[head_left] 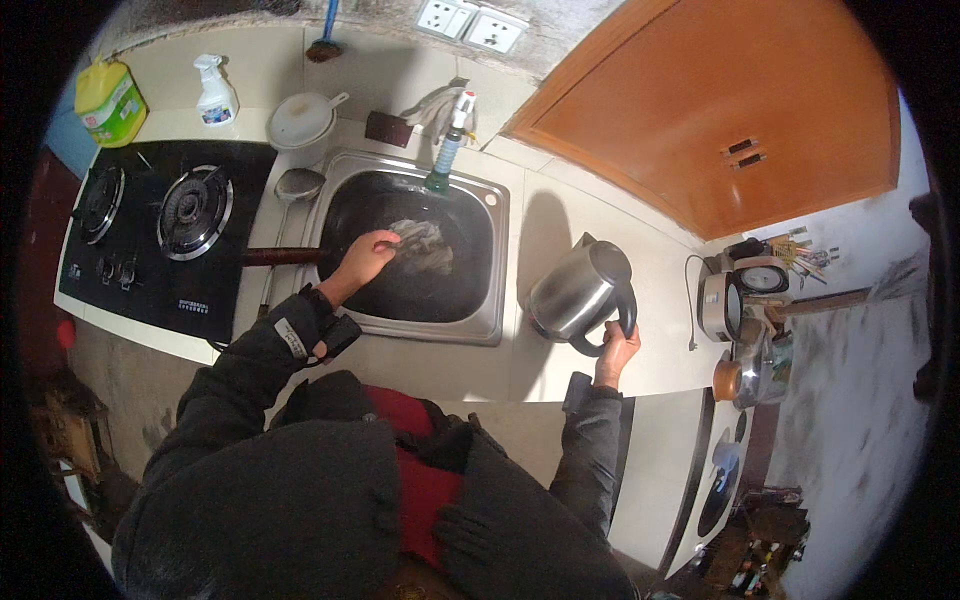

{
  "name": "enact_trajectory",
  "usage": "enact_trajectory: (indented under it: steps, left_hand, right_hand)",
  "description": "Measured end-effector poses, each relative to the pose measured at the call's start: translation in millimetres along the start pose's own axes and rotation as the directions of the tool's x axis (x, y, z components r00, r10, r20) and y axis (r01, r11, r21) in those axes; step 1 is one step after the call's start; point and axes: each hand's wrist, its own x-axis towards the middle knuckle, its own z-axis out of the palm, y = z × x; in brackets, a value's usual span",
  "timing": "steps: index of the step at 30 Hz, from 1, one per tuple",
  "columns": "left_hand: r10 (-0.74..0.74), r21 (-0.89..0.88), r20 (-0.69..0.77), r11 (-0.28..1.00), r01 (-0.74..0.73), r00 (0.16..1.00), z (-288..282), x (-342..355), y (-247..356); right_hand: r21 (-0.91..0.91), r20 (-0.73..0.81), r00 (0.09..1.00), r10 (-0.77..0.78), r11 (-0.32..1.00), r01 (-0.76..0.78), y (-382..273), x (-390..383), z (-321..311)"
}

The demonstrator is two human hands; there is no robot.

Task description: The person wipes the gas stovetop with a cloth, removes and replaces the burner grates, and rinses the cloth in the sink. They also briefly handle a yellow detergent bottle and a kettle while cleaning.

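Observation:
A stainless steel electric kettle [574, 293] with a black lid and handle is at the counter right of the sink. My right hand [618, 348] is wrapped round its handle; whether its base touches the counter I cannot tell. My left hand [366, 260] reaches over a dark wok [400, 292] in the sink. Its fingers are pinched at the edge of a crumpled grey cloth [424, 247] inside the wok. The wok's brown handle [283, 257] sticks out leftward past the sink's rim [509, 260]. Above the wok's far side is the faucet [450, 150].
Left of the sink are a black gas stove [150, 240], a ladle [298, 184] and a lidded pot [302, 122]. A spray bottle [215, 92] and yellow jug [110, 103] stand behind. An orange cabinet [700, 110] rises at the back right; a small appliance [718, 305] stands far right.

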Motion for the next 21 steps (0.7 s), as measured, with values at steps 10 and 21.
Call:
enact_trajectory:
  steps: [10, 21]
  left_hand:
    - [0.024, -0.111, -0.105, 0.993, -0.036, 0.994, 18, -11, 36]
    - [-0.102, 0.041, -0.009, 0.994, 0.103, 0.995, 16, -18, 37]
  right_hand:
    - [0.049, -0.153, 0.987, -0.044, 0.997, 0.052, 56, 22, -12]
    - [0.033, -0.196, 0.980, -0.035, 0.999, 0.042, 79, 10, -24]
